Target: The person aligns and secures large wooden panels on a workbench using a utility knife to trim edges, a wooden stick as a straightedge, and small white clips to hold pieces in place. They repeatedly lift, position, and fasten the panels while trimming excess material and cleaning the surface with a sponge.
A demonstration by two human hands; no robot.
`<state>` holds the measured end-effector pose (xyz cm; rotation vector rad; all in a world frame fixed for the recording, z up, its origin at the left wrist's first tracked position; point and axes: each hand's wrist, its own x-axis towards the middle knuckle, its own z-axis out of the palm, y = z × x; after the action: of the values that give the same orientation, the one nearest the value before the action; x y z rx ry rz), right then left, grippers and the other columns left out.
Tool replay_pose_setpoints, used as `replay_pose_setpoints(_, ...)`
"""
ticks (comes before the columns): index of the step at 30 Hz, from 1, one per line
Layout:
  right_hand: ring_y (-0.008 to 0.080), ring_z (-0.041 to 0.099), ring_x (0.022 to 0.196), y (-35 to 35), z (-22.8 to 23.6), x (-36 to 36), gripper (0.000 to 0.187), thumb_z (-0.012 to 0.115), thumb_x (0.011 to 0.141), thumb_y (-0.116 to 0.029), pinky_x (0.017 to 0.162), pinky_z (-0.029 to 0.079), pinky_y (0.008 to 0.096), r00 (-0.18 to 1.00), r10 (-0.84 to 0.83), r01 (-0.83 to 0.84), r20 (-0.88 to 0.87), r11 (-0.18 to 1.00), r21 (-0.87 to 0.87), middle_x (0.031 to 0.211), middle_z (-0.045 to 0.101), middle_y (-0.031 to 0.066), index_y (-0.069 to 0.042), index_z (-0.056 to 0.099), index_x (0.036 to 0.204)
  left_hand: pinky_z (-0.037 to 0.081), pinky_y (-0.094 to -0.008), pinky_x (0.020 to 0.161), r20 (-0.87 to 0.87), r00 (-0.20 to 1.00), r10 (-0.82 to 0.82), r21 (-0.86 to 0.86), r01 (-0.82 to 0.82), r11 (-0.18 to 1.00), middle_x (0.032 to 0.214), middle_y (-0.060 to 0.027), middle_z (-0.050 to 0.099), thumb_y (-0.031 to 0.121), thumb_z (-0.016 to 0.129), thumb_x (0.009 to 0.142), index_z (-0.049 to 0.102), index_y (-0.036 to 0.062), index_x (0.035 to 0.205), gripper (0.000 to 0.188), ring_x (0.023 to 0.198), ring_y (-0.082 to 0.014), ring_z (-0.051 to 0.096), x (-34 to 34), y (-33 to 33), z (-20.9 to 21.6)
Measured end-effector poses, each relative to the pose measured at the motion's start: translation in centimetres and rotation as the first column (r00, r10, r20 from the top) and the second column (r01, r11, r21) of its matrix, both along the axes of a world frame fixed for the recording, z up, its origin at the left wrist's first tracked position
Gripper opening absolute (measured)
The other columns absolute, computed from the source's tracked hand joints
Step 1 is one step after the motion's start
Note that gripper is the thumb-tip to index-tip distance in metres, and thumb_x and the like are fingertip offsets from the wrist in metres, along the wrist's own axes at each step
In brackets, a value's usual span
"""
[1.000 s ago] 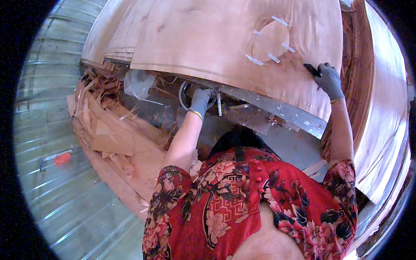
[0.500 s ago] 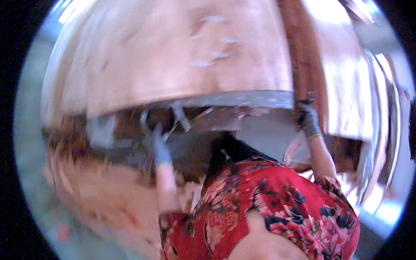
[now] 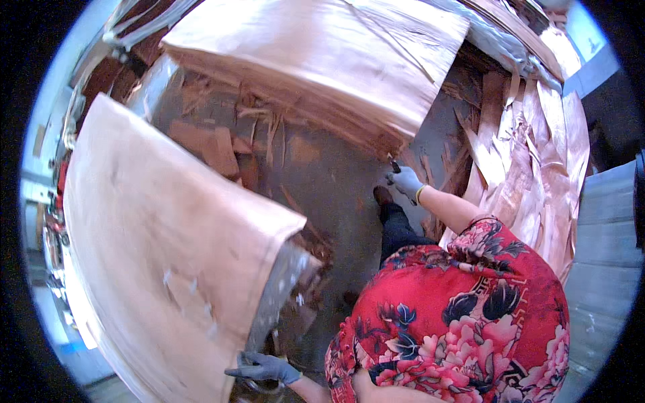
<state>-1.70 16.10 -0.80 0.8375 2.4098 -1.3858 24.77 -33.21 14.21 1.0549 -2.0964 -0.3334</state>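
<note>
"What's filling the place?"

"Grey floor (image 3: 332, 174) through the middle, with two big bodies of pale wood either side: a broad sheet (image 3: 175, 215) at the left, and a thick stack (image 3: 302, 40) ahead."

"And on the right?"

"One long heap of strips (image 3: 517, 161), all overlapping; I couldn't count them. Then one person in a red top (image 3: 457, 316), between heap and sheet."

"What carries the sheet?"

"A grey tabletop (image 3: 275, 285), its edge poking out from under the wood, scraps beside it."

"Anything in the way?"

"Loose offcuts (image 3: 205, 144) litter the gap between sheet and stack, too jumbled for a count. Some more lie close to the heap."

"And the hands?"

"Two, both in grey gloves. The left hand (image 3: 267, 369) is at the sheet's near edge, fingers stretched out over it. Something dark and curved sits under the palm, so I can't tell whether that grip has hold of anything. The right hand (image 3: 406, 183) has its grip closed."

"Round what?"

"One dark tool (image 3: 395, 165), its tip just beside the stack's near corner. Touching or not, I can't make out."

"Smallest things?"

"A few whitish slips (image 3: 193, 285) on the sheet, too blurred to number."
</note>
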Motion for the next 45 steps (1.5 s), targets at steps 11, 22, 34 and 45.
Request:
replay_pose_setpoints(11,0.0324,0.062,0.067,18.7,-3.1,-11.8,0.021,0.054,0.079,-0.021,0.061,0.048,0.0391,0.989,0.087,-0.119,0.119,0.947,0.298,0.071,0.062,0.0197,-0.003,0.063,0.083,0.014,-0.0435,0.108,0.324,0.682,-0.655,0.364,0.549,0.752,0.141,-0.0291,0.015,0.021,0.056,0.083,0.008,-0.0105,0.136,0.078,0.132,-0.0382,0.018,-21.1,17.8,-4.4)
replay_pose_setpoints(22,0.0352,0.059,0.086,31.1,-2.6,-18.3,0.019,0.055,0.078,-0.022,0.074,0.048,0.0402,0.991,0.135,-0.109,-0.025,0.884,0.454,0.091,0.063,0.0185,-0.009,0.064,0.087,0.015,-0.0499,0.106,0.205,0.327,-0.923,0.259,0.891,0.373,0.114,-0.0206,0.054,0.014,0.059,0.078,0.029,-0.0051,0.133,0.066,0.132,-0.0435,0.016,-34.7,32.7,-4.0)
replay_pose_setpoints(34,0.0273,0.058,0.076,45.9,-21.0,-37.5,0.015,0.055,0.077,-0.012,0.065,0.047,0.0348,0.924,-0.213,0.244,-0.318,0.968,0.062,0.087,0.059,0.0128,-0.005,0.061,0.088,0.038,-0.0474,0.089,0.771,0.008,-0.636,0.540,0.521,0.661,0.132,-0.0279,0.033,0.044,0.065,0.070,0.021,-0.0039,0.137,0.093,0.120,-0.0399,0.036,-28.0,35.0,-13.8)
replay_pose_setpoints(45,0.0321,0.055,0.089,44.2,-16.8,-39.4,0.027,0.057,0.080,-0.030,0.072,0.043,0.0421,0.998,-0.005,-0.031,0.055,0.779,0.626,0.097,0.056,0.0137,-0.017,0.061,0.103,0.037,-0.0458,0.090,0.740,0.182,-0.647,0.569,0.343,0.747,0.123,-0.0109,0.050,0.033,0.067,0.073,0.024,-0.0020,0.136,0.083,0.125,-0.0353,0.032,-27.8,44.1,-8.1)
